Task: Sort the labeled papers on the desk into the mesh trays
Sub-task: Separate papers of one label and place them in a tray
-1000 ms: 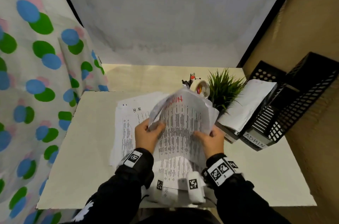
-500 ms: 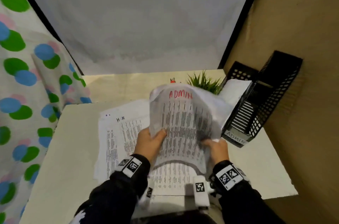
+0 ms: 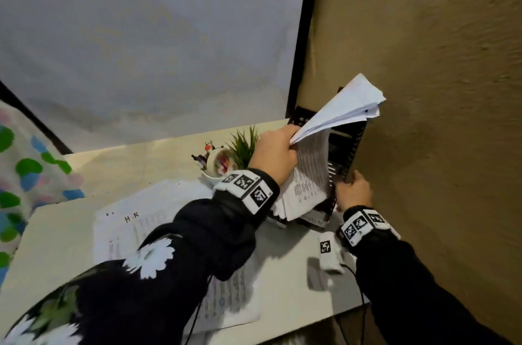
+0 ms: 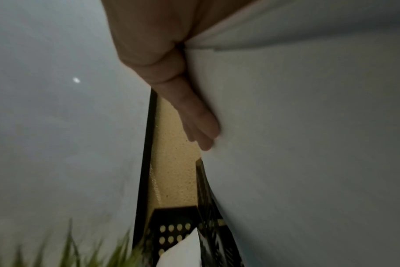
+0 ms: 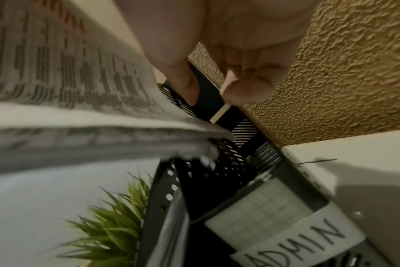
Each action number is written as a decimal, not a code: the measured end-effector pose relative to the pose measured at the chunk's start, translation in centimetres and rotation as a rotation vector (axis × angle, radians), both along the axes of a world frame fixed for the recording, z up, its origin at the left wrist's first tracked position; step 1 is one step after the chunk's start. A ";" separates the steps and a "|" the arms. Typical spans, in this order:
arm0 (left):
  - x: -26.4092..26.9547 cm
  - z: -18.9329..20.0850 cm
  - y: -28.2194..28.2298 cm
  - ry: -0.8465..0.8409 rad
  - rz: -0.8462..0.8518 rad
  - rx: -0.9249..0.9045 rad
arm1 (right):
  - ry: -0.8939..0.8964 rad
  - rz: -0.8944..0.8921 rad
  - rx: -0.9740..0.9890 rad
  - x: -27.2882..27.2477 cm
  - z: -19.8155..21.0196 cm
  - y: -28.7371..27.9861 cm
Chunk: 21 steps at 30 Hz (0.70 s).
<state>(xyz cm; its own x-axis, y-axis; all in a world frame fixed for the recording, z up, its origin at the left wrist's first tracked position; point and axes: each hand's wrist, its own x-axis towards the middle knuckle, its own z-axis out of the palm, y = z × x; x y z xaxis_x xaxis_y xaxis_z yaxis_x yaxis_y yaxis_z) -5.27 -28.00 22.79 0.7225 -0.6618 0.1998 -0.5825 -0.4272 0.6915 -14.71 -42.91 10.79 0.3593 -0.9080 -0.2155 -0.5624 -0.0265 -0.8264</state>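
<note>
My left hand (image 3: 291, 144) grips a sheaf of papers (image 3: 347, 107) by its edge, held up over the black mesh tray (image 3: 347, 152) at the desk's right end. The printed sheets (image 3: 310, 175) hang down into the tray's mouth. In the left wrist view my fingers (image 4: 201, 126) lie against the blank back of the papers (image 4: 308, 144). My right hand (image 3: 353, 186) holds the tray's side; thumb and finger pinch its rim (image 5: 208, 94). The tray's front bears an ADMIN label (image 5: 297, 240). A pile of papers marked HR (image 3: 135, 220) lies on the desk.
A green plant (image 3: 243, 146) and a cup of pens (image 3: 217, 163) stand just left of the trays. A second black tray (image 3: 300, 117) stands behind. The textured brown wall (image 3: 423, 90) is right against the tray. A spotted curtain (image 3: 22, 175) hangs at the left.
Both hands held the ADMIN paper above the pile. Now the left hand has carried it right to the tray; the right hand has let go of it and taken hold of the tray's rim.
</note>
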 end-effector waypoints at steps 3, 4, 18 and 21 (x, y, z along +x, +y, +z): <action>-1.0 -1.9 -3.3 0.109 0.059 -0.132 | 0.073 0.036 0.036 0.3 -0.8 -0.9; -1.5 -2.7 -4.2 0.159 0.092 -0.152 | 0.095 0.054 0.035 0.2 -1.2 -1.3; -3.7 -10.3 -9.3 0.374 0.273 0.184 | 0.008 0.205 -0.011 -1.3 -3.4 -2.5; -3.6 -10.4 -8.4 0.408 0.220 0.241 | -0.014 0.212 -0.006 -1.6 -3.4 -1.9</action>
